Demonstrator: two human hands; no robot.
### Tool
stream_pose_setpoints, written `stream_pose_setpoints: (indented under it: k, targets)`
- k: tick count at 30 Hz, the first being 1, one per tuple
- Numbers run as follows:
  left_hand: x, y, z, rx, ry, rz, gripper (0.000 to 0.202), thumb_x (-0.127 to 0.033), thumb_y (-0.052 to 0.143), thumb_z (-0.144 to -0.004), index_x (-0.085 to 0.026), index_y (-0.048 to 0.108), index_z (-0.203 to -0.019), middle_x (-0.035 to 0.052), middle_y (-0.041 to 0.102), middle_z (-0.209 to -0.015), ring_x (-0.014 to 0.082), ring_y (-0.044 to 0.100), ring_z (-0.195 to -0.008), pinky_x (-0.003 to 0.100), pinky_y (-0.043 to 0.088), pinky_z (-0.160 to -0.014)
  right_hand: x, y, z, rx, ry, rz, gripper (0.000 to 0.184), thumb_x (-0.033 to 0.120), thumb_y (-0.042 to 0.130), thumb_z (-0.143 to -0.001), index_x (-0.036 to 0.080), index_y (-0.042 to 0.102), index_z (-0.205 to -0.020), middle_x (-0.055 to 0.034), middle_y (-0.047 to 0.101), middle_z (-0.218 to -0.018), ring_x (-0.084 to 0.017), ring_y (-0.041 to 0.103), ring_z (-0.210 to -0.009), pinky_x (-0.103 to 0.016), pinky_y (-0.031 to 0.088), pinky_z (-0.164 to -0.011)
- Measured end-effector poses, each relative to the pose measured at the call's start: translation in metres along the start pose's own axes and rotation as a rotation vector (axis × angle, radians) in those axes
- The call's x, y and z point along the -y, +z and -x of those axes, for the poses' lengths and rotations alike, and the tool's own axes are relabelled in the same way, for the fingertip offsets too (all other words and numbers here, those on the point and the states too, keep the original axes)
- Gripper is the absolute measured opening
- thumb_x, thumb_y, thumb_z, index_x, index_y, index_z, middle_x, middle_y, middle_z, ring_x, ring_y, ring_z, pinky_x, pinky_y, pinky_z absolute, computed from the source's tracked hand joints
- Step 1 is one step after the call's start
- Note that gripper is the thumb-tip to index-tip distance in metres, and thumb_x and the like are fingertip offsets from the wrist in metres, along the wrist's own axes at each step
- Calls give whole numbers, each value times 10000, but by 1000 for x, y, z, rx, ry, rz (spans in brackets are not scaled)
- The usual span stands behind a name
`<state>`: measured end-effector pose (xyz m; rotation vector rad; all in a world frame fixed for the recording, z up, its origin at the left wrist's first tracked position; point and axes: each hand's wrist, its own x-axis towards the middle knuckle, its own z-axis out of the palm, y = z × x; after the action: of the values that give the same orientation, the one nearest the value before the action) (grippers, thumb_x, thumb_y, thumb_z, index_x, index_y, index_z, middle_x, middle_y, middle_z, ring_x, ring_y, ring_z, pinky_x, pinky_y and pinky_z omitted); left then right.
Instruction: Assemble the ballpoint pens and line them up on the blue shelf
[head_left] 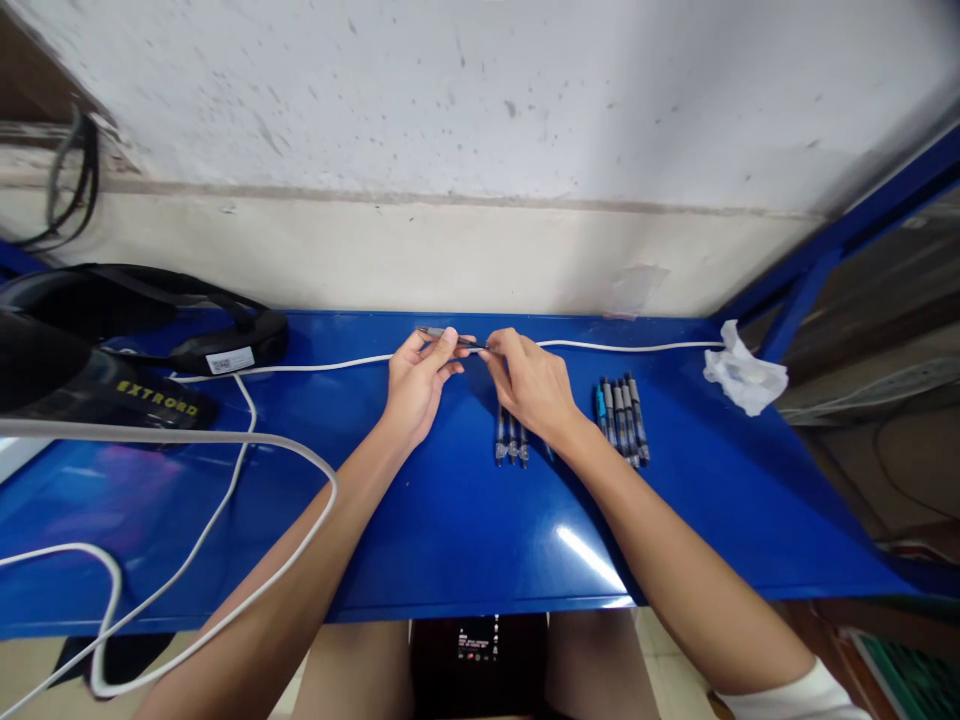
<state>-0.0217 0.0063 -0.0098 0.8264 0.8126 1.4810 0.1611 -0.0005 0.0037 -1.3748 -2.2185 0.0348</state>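
A slim pen point(471, 344) with a grey grip is held level between my hands, above the blue table's far side. My left hand point(417, 388) pinches its barrel between thumb and fingers. At the pen's dark right end, my right hand point(534, 384) has its fingertips closed; they hide that end. Several clear-barrelled pens point(512, 442) lie side by side under my right hand, their upper parts covered by it. Further right, a row of grey-gripped pens point(624, 415) rests next to my right forearm, with a bright blue pen point(601, 405) at its left end.
A white cable point(330, 367) runs along the back of the blue table point(450, 540) and loops over its left side. At left sit a black headset point(225, 335) and a black item lettered EXTRORD point(112, 385). Crumpled white tissue point(744, 372) lies at the right edge.
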Motion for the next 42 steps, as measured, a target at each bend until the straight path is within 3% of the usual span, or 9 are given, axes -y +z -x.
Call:
stream_pose_setpoints:
  k: [8, 22, 31, 36, 42]
  targets:
    - [-3, 0, 0, -41, 34, 10, 360, -483, 894, -914, -232, 660, -1024, 94, 841, -1133, 202, 779, -979, 278, 551, -748, 2, -8, 0, -40, -17, 90, 424, 421, 307, -1223, 262, 693, -1297, -73, 734, -1059, -198, 639, -862, -321, 296, -622]
    - [-5, -5, -4, -118, 101, -11, 436, -547, 896, -899, -267, 613, -1077, 70, 832, -1147, 190, 786, -1003, 275, 564, -774, 0, -8, -1, -56, 18, 24, 389, 434, 337, -1218, 261, 658, -1352, -88, 744, -1152, -209, 681, -906, -305, 350, -618]
    - [-4, -1, 0, -2, 95, -79, 363, -481, 924, -888, -228, 712, -1041, 73, 831, -1072, 175, 781, -924, 258, 563, -734, 3, -4, 1, 13, -69, -4, 347, 427, 360, -1219, 219, 620, -1317, -107, 772, -1179, -224, 719, -980, -294, 389, -661]
    - [0, 2, 4, 76, 97, -179, 297, -401, 955, -856, -219, 824, -1051, 67, 826, -1037, 191, 768, -943, 273, 566, -743, 2, 2, 1, 6, -35, -110, 299, 455, 376, -1215, 212, 551, -1227, -116, 798, -1193, -242, 750, -977, -291, 388, -652]
    - [0, 1, 4, 87, 91, -233, 253, -350, 975, -820, -227, 877, -1018, 73, 835, -1033, 194, 747, -886, 304, 566, -738, 3, 1, 0, 38, -29, -70, 268, 389, 357, -1215, 224, 561, -1157, -107, 789, -1133, -227, 724, -929, -286, 378, -655]
